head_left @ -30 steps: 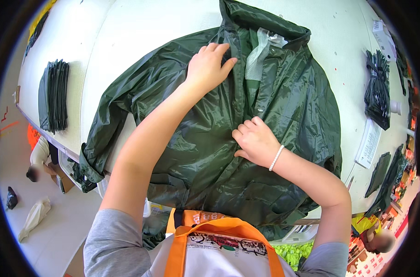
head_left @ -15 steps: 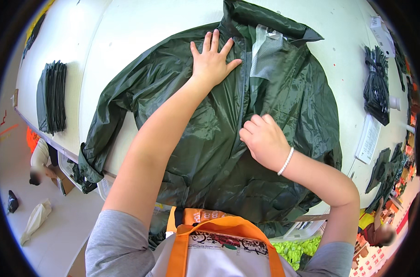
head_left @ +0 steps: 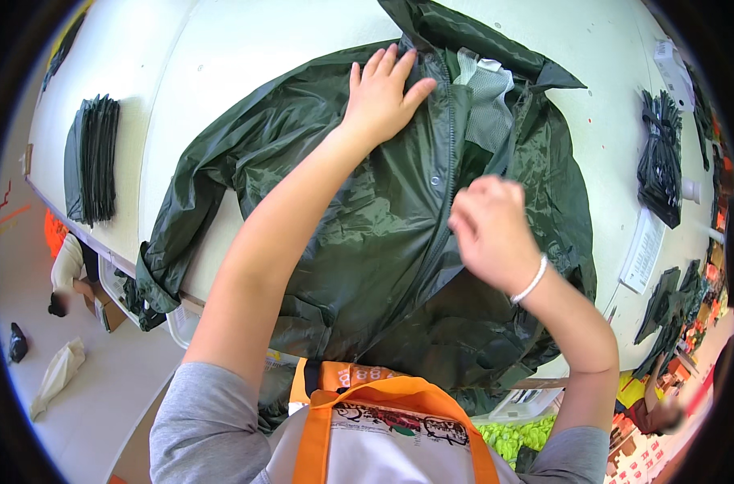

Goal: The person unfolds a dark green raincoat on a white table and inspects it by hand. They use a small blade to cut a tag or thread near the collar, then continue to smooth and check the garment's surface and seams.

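Note:
A dark green rain jacket (head_left: 359,218) lies spread on the white table, its collar at the far side and one sleeve out to the left. A zipper (head_left: 454,129) runs down its front, and the neck opening shows a pale mesh lining (head_left: 489,105). My left hand (head_left: 383,93) rests flat, fingers spread, on the left chest beside the zipper. My right hand (head_left: 492,230), slightly blurred, is curled at the zipper line in mid-front. Whatever its fingers pinch is hidden; a white beaded bracelet circles that wrist.
A stack of folded dark green pieces (head_left: 94,161) stands at the left on the white table (head_left: 181,60). Dark bundled packages (head_left: 659,161) and a white box (head_left: 672,68) lie at the right. Bright yellow-green material (head_left: 508,440) sits below the table edge. Other people are at far left and right.
My right hand has moved up and to the right along the jacket front. My left hand has shifted slightly right and away from me. The collar and zipper line have shifted too.

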A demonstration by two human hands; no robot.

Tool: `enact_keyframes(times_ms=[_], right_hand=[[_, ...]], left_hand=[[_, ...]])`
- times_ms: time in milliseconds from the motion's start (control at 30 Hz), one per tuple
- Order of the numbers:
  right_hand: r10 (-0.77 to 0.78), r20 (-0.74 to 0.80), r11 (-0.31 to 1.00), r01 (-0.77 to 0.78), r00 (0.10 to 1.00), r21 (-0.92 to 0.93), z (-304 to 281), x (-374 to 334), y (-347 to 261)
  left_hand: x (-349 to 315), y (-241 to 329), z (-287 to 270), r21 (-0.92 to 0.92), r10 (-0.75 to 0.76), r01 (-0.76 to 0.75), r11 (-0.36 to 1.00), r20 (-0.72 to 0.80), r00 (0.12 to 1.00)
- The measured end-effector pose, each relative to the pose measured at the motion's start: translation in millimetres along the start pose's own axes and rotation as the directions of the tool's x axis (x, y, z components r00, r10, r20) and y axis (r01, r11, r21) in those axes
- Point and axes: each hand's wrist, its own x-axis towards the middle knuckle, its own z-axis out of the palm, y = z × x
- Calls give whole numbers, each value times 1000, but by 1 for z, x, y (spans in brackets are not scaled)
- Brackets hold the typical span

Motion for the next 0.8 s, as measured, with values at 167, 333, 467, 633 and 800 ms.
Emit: enact_keyframes(times_ms=[167,333,467,633,800], right_hand=[[-74,-375,930,-72,924,-360,-9,74,98],[-53,-355,830,-157,933,-535,15,127,140],[-53,-643,925,-205,764,-319,35,105,97],[777,-376,596,-399,505,697,76,95,106],[921,-154,129,94,357,987,81,113,131]], left_hand=[[26,28,-22,-229,41,-86,970,-196,980],[34,30,-9,-182,31,-43,982,-70,997],[41,29,4,39,-30,28,999,66,997],[67,45,11,250,-263,180,951,356,897],[85,57,24,298,-343,219,929,470,813]])
